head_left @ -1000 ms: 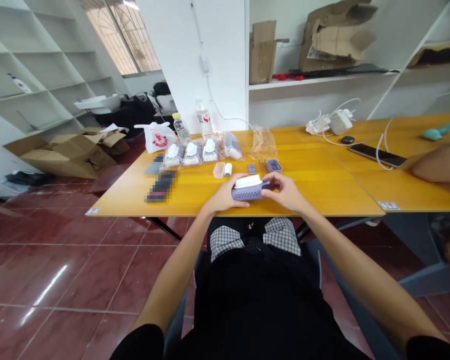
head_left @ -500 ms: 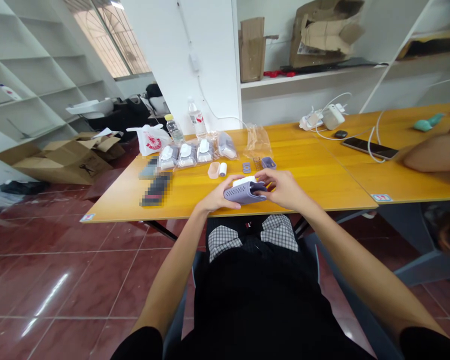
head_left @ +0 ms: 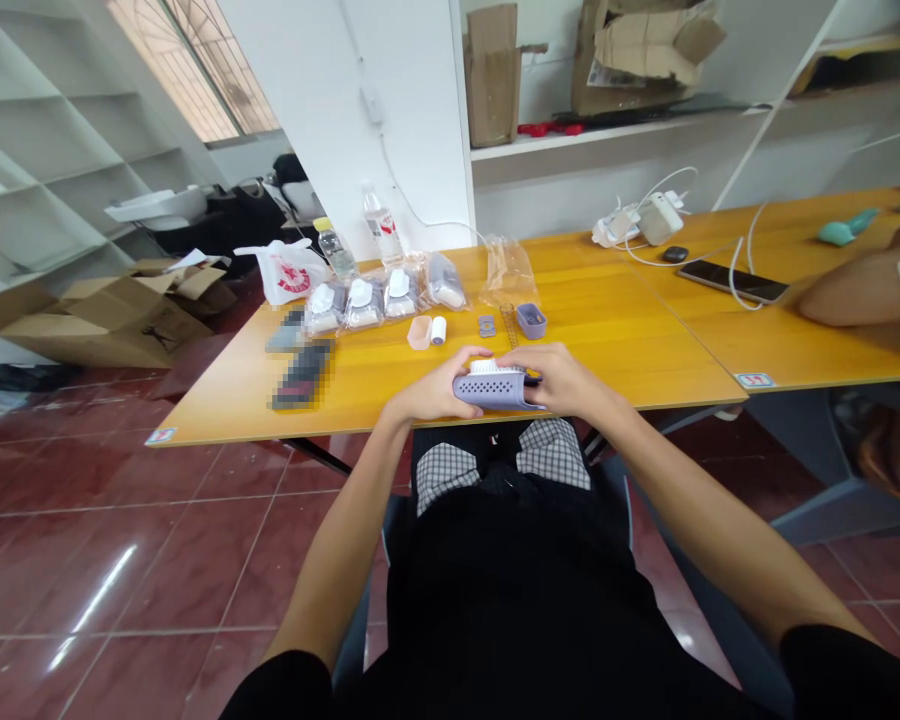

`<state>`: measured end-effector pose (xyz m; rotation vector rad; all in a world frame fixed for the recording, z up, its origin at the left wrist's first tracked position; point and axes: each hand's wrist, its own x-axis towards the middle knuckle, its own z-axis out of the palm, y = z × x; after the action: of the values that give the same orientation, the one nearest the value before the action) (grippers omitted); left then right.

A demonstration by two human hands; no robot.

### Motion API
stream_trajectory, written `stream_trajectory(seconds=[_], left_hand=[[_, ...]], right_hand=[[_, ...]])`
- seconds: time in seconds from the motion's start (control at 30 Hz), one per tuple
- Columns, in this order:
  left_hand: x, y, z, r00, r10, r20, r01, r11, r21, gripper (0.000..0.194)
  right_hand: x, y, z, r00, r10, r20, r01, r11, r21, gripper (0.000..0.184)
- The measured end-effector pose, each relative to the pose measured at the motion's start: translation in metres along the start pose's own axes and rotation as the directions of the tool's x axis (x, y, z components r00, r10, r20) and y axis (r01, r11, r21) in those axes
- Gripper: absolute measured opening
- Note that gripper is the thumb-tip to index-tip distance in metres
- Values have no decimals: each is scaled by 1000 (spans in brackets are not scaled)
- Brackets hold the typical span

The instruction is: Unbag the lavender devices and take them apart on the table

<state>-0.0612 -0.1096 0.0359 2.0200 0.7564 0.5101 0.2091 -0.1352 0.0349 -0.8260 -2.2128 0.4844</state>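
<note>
The left hand [head_left: 439, 390] grasps one end of a purple brush [head_left: 489, 390], thumb on the near side, fingers on the far side. The right hand [head_left: 559, 380] bends around the open end, an index finger over the top by the white bristles [head_left: 486, 367]; its other fingertips are hidden, so whether they pinch anything inside cannot be told. The brush lies level between both hands at the table's [head_left: 607, 350] near edge, bristles up.

For working at that opening, a firm left grip on the casing, clear of the bristles, seems best, with light right fingers so that the shell is not forced or tipped.

Just beyond are a spring [head_left: 509, 325], a flat purple piece [head_left: 487, 326], a purple cup [head_left: 531, 320], a pink cup [head_left: 420, 333] and a white roll [head_left: 439, 330]. Farther back sit bagged items [head_left: 364, 304].
</note>
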Motion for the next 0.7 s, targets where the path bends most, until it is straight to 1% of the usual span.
stream_trajectory(seconds=[0.13, 0.27, 0.33, 0.4, 0.5, 0.6, 0.7], left_hand=[[-2, 2, 1, 1000, -21, 20, 21, 999, -30, 84], [-1, -4, -4, 999, -18, -36, 18, 1000, -23, 81], [0, -10, -7, 999, -16, -37, 14, 997, -74, 83], [0, -17, -9, 1000, -13, -12, 11, 985, -171, 87], [-1, -25, -10, 1000, -4, -14, 0, 956, -295, 94], [-1, -29, -10, 1000, -13, -20, 5, 939, -345, 97], [0, -30, -9, 1000, 0, -10, -4, 935, -353, 94]], right_hand=[[-2, 3, 0, 1000, 16, 17, -16, 1000, 23, 44], [1, 5, 0, 997, 33, -63, -30, 998, 46, 37], [3, 2, 1, 993, 50, -104, -42, 997, 72, 35], [6, -6, 3, 989, 64, -132, -52, 994, 99, 33], [10, -20, 5, 986, 81, -146, -65, 992, 110, 31], [12, -28, 6, 987, 107, -123, -96, 991, 91, 32], [13, -28, 7, 987, 123, -107, -114, 989, 90, 32]])
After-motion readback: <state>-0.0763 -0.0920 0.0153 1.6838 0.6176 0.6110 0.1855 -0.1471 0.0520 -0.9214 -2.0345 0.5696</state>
